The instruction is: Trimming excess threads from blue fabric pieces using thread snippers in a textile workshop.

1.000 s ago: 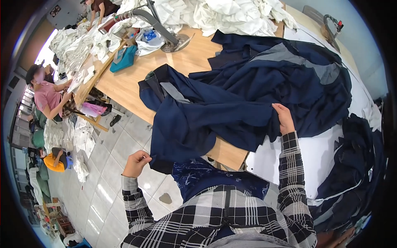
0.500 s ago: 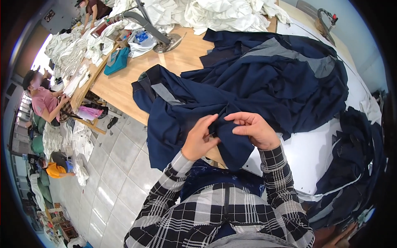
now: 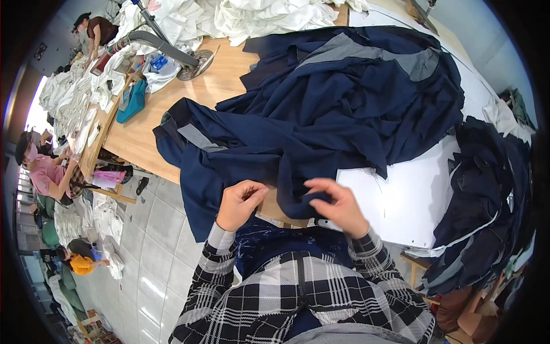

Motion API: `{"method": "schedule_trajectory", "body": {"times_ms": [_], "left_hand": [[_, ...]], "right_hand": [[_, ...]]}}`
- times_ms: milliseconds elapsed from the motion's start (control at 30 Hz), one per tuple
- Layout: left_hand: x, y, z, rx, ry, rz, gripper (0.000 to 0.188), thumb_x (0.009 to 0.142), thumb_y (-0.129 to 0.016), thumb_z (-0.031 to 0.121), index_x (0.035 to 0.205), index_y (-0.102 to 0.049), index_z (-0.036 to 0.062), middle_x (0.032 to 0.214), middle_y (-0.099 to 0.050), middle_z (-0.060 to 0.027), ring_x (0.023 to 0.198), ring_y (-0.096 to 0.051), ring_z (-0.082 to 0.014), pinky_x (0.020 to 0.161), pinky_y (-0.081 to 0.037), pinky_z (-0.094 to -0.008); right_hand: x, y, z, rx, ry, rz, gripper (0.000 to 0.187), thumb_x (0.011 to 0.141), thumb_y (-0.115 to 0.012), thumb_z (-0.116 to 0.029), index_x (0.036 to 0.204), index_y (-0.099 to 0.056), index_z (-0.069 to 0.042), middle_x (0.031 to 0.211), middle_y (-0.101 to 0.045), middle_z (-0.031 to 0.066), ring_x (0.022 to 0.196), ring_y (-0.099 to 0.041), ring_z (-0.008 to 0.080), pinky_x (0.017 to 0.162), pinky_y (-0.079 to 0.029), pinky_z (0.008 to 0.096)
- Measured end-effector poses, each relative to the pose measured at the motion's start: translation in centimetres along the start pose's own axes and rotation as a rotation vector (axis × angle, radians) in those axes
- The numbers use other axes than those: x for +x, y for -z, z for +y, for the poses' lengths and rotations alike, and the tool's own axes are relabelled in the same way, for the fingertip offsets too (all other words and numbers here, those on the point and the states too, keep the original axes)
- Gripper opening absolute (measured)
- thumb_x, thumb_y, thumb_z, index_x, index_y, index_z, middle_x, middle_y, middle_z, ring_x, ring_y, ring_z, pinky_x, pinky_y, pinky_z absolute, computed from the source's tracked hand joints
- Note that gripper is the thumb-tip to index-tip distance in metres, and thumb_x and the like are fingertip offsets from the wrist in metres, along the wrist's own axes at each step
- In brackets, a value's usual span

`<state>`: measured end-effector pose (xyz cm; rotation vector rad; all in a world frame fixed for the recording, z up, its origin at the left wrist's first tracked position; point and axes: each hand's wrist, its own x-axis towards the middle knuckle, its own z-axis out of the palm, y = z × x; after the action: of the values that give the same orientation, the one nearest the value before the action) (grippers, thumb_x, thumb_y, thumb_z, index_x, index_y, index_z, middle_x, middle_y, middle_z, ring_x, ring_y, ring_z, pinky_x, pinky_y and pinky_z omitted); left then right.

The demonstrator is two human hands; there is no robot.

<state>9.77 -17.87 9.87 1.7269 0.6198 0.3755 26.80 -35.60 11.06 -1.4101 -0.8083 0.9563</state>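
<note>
A large navy garment (image 3: 258, 129) lies rumpled across the table, with a grey panel (image 3: 366, 53) at its far side and a grey strip (image 3: 199, 139) at the left. Over its near edge, my left hand (image 3: 238, 205) is closed, thumb and forefinger pinched together. Whatever is between those fingertips, if anything, is too small to name. My right hand (image 3: 342, 209) has its thumb and forefinger apart, next to a hanging fold of the navy cloth. That hand is slightly blurred, and I see no cloth gripped in it.
White cloth (image 3: 269, 20) is heaped along the back. A hose arm (image 3: 166, 49) and a teal pouch (image 3: 132, 102) are at the left of the wooden table (image 3: 137, 143). More dark cloth (image 3: 484, 189) hangs at the right, beside a white board (image 3: 395, 200). Several people work at the left.
My hands have moved apart and nearer to me. The left thumb and forefinger have come together. The near fold of the garment hangs differently, and the whole view has shifted.
</note>
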Motion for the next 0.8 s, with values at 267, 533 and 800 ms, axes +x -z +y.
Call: {"method": "schedule_trajectory", "body": {"times_ms": [267,533,800], "left_hand": [[-0.2,-3.7,-5.8,0.086,0.203,-0.076,0.032,0.079,-0.07,0.02,0.094,-0.061,-0.0064,0.071,-0.063,-0.0073,0.059,-0.057,-0.0106,0.054,-0.046,-0.0236],[-0.6,-0.3,-2.8,-0.573,0.361,-0.145,0.01,0.084,-0.06,0.006,0.092,-0.055,0.0053,0.068,-0.052,0.0035,0.047,-0.044,-0.0031,0.042,-0.031,-0.0164],[-2.6,4.1,-0.4,-0.958,0.226,0.224,0.014,0.082,-0.059,0.004,0.095,-0.057,0.0063,0.078,-0.057,0.0031,0.055,-0.051,-0.0036,0.046,-0.039,-0.0158]], "right_hand": [[-3.7,-5.7,5.6,-0.294,0.388,-0.299,0.024,0.078,-0.064,-0.004,0.102,-0.064,-0.006,0.093,-0.065,0.0102,0.088,-0.062,0.0244,0.078,-0.049,0.0328],[5.9,-1.5,-0.1,-0.713,0.671,-0.183,0.05,0.072,-0.05,0.01,0.119,-0.054,-0.006,0.127,-0.049,0.012,0.124,-0.041,0.0328,0.1,-0.033,0.0431],[13.7,-6.4,-1.8,-0.677,0.543,-0.701,0.031,0.073,-0.064,-0.009,0.103,-0.061,-0.007,0.092,-0.064,0.0087,0.098,-0.058,0.0244,0.094,-0.037,0.0405]]}}
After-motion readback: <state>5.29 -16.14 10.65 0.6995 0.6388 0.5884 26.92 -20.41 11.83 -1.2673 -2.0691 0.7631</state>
